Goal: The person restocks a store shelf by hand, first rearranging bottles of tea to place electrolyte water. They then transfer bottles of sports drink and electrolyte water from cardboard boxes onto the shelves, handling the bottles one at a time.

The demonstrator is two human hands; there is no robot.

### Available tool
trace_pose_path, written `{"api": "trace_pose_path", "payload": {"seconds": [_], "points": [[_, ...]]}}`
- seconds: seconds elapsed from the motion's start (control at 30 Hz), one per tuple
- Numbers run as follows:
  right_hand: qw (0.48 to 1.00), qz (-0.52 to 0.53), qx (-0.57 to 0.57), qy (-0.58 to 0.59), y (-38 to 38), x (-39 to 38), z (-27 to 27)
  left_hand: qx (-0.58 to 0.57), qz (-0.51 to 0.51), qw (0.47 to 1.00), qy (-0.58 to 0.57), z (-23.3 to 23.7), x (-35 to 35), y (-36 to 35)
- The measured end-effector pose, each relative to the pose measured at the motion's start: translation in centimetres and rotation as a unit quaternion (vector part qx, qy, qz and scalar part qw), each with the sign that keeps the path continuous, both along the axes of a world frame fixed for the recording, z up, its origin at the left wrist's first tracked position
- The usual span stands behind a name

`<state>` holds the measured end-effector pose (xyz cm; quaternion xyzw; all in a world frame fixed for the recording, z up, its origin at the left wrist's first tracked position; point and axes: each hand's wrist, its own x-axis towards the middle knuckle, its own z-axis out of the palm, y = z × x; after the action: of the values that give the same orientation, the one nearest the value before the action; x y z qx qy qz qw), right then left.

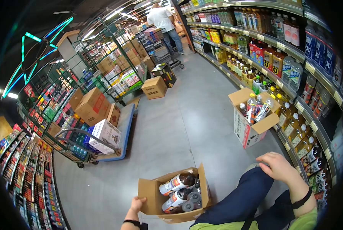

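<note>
My left hand [137,203] pinches the left flap of an open cardboard box [150,197] on the floor in front of me. Inside the box lie several bottles [176,184] with dark caps and white-and-orange labels, some on their sides. My right hand [275,165] is at my bent knee [261,178], fingers stretched out and holding nothing. Beyond it, next to the shelf, stands an open white carton [245,128] filled with mixed drink bottles [255,105].
Drink shelves [271,42] run along the right. At left stand a blue flatbed cart [126,134] with boxes and a green cage trolley [119,82]. A closed cardboard box [154,88] sits on the floor ahead. A person [162,21] stands by a shopping cart [160,51] farther back.
</note>
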<state>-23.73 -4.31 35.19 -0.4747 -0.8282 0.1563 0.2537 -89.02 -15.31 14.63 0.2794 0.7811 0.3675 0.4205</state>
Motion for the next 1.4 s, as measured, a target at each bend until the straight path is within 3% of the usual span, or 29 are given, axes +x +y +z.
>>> {"api": "trace_pose_path", "payload": {"seconds": [0.07,0.13,0.17,0.27,0.3,0.37,0.43,0.5,0.6,0.63,0.67,0.7,0.73,0.77,0.8,0.83,0.9,0.93,0.97,1.03,1.07,1.17,1.23,1.27,1.33,1.37,1.4], "points": [[1.000,0.006,-0.014,-0.003,-0.4,-0.8,0.0,0.010,-0.017,1.000,0.010,0.7,-1.2,1.4],[0.999,0.005,-0.033,-0.007,-0.8,-1.0,-0.1,-0.005,-0.107,0.966,0.237,1.7,-0.5,2.9],[1.000,0.008,-0.025,-0.008,-1.0,-0.9,-0.1,0.002,-0.102,0.966,0.237,2.1,0.2,2.9],[0.998,-0.028,-0.051,-0.023,-2.1,-0.4,-0.8,0.019,-0.105,0.855,0.508,2.7,3.5,2.1],[0.998,-0.028,-0.049,-0.026,-2.4,-0.6,-0.7,0.021,-0.104,0.856,0.506,3.0,4.5,1.8],[0.997,-0.040,-0.058,-0.034,-2.9,-1.0,-0.4,0.194,-0.201,0.708,0.648,4.1,7.1,0.1],[0.997,-0.041,-0.053,-0.037,-3.1,-1.2,-0.3,0.237,-0.219,0.746,0.582,3.9,10.9,-2.6],[0.997,-0.042,-0.049,-0.035,-3.3,-1.4,-0.1,0.165,-0.111,0.810,0.551,3.2,14.3,-6.3],[0.997,-0.047,-0.048,-0.032,-3.2,-1.3,-0.1,0.081,-0.087,0.772,0.625,-2.0,13.0,-11.4],[0.998,-0.042,-0.046,-0.029,-3.0,-1.2,-0.4,-0.006,-0.001,0.927,0.376,-2.7,13.6,-12.2],[0.998,-0.037,-0.045,-0.028,-2.8,-1.2,-0.6,-0.092,0.085,0.988,0.088,-3.0,14.5,-13.0],[0.998,-0.033,-0.046,-0.029,-2.5,-1.3,-0.7,-0.167,0.165,0.949,-0.210,-3.8,14.9,-14.1],[0.998,-0.022,-0.052,-0.028,-2.0,-1.4,-0.8,-0.166,0.167,0.948,-0.212,-6.5,13.8,-15.0],[0.998,-0.011,-0.056,-0.028,-1.4,-1.5,-0.7,-0.085,0.160,0.891,-0.417,-10.7,12.0,-15.3],[0.998,-0.007,-0.053,-0.031,-0.9,-1.8,-0.5,0.002,0.143,0.786,-0.601,-13.1,11.2,-15.2],[0.997,-0.002,-0.060,-0.037,-0.5,-2.1,-0.3,0.006,0.145,0.784,-0.604,-12.0,12.0,-14.2],[0.997,0.001,-0.068,-0.044,0.5,-2.5,-0.2,-0.169,0.102,0.865,-0.461,-4.4,14.9,-10.0],[0.997,0.006,-0.060,-0.044,0.9,-2.6,-0.4,-0.098,0.096,0.819,-0.557,-7.1,14.4,-9.0],[0.998,0.012,-0.053,-0.044,1.2,-2.7,-0.5,-0.099,0.098,0.819,-0.557,-9.3,14.2,-9.5],[0.997,0.007,-0.058,-0.041,1.7,-2.9,-0.5,-0.086,0.149,0.907,-0.385,-8.5,15.9,-8.2],[0.997,0.000,-0.066,-0.036,1.9,-3.0,-0.7,-0.081,0.185,0.905,-0.373,-6.4,16.8,-7.2],[0.997,-0.003,-0.069,-0.042,2.7,-2.8,-1.2,-0.077,0.194,0.907,-0.365,-6.6,17.0,-6.0],[0.996,-0.002,-0.080,-0.046,3.0,-2.7,-1.2,-0.081,0.172,0.909,-0.371,-8.9,16.5,-4.8],[0.995,-0.002,-0.083,-0.053,3.1,-2.6,-1.3,-0.085,0.211,0.868,-0.442,-10.5,15.9,-3.6],[0.994,-0.002,-0.092,-0.063,3.3,-2.2,-1.2,-0.039,0.211,0.874,-0.436,-14.1,14.9,-1.3],[0.994,-0.003,-0.093,-0.066,3.4,-2.0,-1.0,-0.063,0.225,0.887,-0.398,-14.3,14.5,0.4],[0.993,-0.003,-0.093,-0.068,3.4,-1.8,-0.9,-0.049,0.206,0.873,-0.439,-13.6,14.1,2.3]]}}
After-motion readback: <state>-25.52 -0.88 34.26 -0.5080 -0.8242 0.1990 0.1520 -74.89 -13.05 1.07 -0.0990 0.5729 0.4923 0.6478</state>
